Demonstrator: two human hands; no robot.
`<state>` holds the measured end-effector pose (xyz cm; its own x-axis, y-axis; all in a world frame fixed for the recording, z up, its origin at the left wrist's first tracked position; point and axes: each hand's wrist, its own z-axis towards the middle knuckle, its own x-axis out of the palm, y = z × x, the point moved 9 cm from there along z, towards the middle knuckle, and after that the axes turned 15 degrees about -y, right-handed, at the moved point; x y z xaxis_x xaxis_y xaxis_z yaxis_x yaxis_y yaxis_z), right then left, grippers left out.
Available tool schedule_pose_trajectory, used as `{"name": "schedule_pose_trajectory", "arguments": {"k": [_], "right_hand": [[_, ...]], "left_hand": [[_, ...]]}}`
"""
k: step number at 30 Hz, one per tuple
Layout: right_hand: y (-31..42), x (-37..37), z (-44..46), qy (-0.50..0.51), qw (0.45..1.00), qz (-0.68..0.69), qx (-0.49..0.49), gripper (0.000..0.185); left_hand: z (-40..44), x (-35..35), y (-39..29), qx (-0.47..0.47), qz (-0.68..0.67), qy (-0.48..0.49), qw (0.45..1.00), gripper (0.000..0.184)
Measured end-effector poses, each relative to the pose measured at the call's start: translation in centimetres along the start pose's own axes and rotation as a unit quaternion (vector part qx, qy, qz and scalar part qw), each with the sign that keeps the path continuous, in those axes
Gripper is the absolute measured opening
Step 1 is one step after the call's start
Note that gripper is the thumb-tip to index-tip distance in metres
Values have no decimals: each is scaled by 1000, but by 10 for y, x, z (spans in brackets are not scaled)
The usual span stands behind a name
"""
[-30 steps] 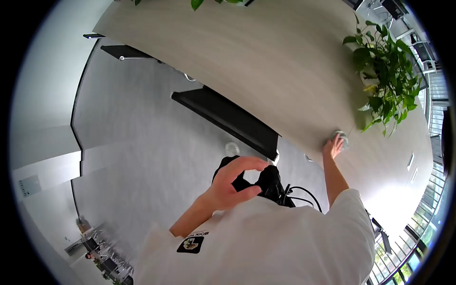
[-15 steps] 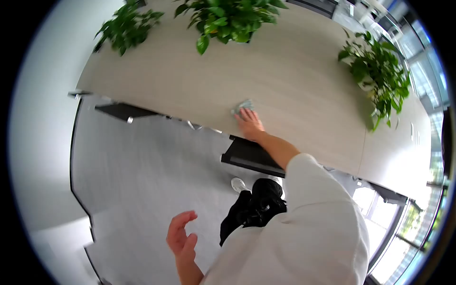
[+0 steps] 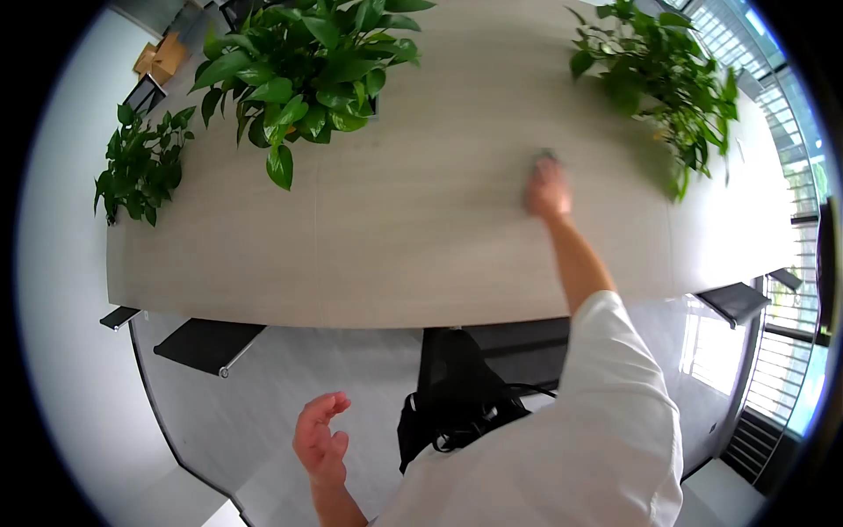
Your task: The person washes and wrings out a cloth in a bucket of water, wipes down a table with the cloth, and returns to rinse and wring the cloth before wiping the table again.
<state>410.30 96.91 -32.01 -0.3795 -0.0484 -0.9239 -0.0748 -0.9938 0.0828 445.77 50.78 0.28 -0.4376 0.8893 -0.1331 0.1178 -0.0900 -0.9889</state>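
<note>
Stretched out over the wooden tabletop [image 3: 421, 237], my right hand [image 3: 550, 189] presses down on a grey-green cloth [image 3: 546, 155]. Motion smears the hand, and only a bit of the cloth shows past the fingertips. My left hand [image 3: 321, 439] hangs in the air over the floor, away from the table. Its fingers are loosely curled, with a gap between them and the thumb, and nothing is in it.
Potted plants stand on the table: a large one [image 3: 303, 75] at the back, one [image 3: 672, 88] to the right and a smaller one [image 3: 140, 167] at the left end. Black chairs [image 3: 206, 344] are tucked along the near edge. Windows line the right side.
My right hand has moved with the cloth from near the table's front edge to farther in and rightward. The view has turned. My left hand keeps nearly the same pose.
</note>
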Motion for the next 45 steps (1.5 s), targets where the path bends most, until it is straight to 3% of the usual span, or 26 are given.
{"name": "schedule_pose_trajectory", "arguments": {"k": [3, 4, 5, 6, 7, 8, 10, 11, 12, 13, 14, 15, 17, 19, 23, 26, 27, 31, 34, 36, 40, 42, 45], "right_hand": [[-155, 36, 33, 62, 979, -188, 57, 48], [-204, 30, 35, -5, 975, -148, 166, 51], [-235, 20, 35, -20, 943, -149, 296, 56], [-232, 12, 42, -15, 931, -214, 294, 57], [-222, 0, 45, -57, 912, -186, 361, 55], [-213, 14, 61, -52, 915, -185, 355, 55], [-176, 48, 104, -14, 962, -212, 170, 50], [-138, 61, 122, -31, 974, -150, 169, 45], [-53, 51, 141, 86, 973, -188, 104, 42], [-11, 89, 153, 33, 973, -212, -78, 44], [37, 102, 163, -58, 991, -109, -58, 45], [91, 123, 158, -130, 979, -46, -152, 48], [219, 79, 148, -41, 994, 69, -80, 50], [317, 60, 124, -26, 988, 63, -138, 51], [446, 50, 80, 8, 983, 147, -113, 51], [554, 32, 18, 28, 966, 136, -219, 51], [588, 43, -3, 93, 955, 182, -214, 51], [675, -14, -83, 38, 917, 183, -353, 47], [642, -25, -96, 68, 904, 215, -363, 45], [578, -9, -78, 79, 941, 179, -275, 46], [396, 12, -19, -46, 990, 120, -61, 51], [361, 10, 10, -84, 994, 61, -24, 53], [359, 34, 44, -55, 996, 32, 58, 55]], "left_hand": [[28, -2, 31, -52, 25, -17, 998, 44], [36, 0, 44, -77, 30, -7, 997, 44], [46, 0, 54, -85, 37, -17, 996, 44], [50, 2, 66, -116, 35, -13, 993, 44], [52, 5, 78, -145, 28, -8, 989, 44], [58, 6, 89, -150, 29, -15, 988, 44], [57, 13, 107, -210, 23, 18, 977, 44], [59, 18, 113, -211, 11, 39, 977, 45], [63, 18, 116, -215, 11, 39, 976, 45], [66, 21, 117, -211, 0, 50, 976, 45], [68, 22, 117, -206, -10, 60, 977, 46], [70, 18, 114, -193, -8, 63, 979, 46], [69, 3, 111, -191, -3, 63, 980, 46], [69, -18, 111, -185, 0, 70, 980, 46], [64, -68, 118, -182, -17, 68, 981, 47], [67, -111, 129, -177, -29, 78, 981, 47], [71, -124, 133, -169, -27, 94, 981, 46], [95, -175, 133, -142, -39, 95, 985, 44], [124, -203, 137, -108, -64, 128, 984, 44], [135, -209, 138, -104, -72, 143, 982, 44], [149, -214, 142, -98, -95, 155, 978, 45], [147, -213, 147, -117, -106, 156, 975, 46], [148, -208, 154, -125, -110, 160, 973, 47]]}}
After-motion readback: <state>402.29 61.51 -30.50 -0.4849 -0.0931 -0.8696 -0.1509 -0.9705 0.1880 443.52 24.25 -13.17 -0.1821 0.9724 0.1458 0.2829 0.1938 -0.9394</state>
